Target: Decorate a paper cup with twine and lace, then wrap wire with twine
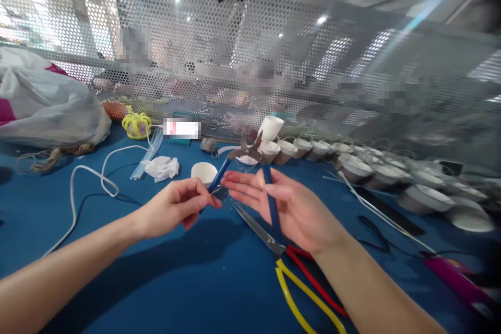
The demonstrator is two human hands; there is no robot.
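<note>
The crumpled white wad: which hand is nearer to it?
Left. In view, the left hand is below and right of the crumpled white wad; the right hand, much farther right.

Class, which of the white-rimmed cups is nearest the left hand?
The lone cup just beyond the left hand; it stands apart, while the other cups are clustered farther right.

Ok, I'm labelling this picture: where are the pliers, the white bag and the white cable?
Pliers [273, 213], head view: on the blue handle at picture right.
Bag [58, 100], head view: on its white side.
Cable [72, 193], head view: on its left bend.
</note>
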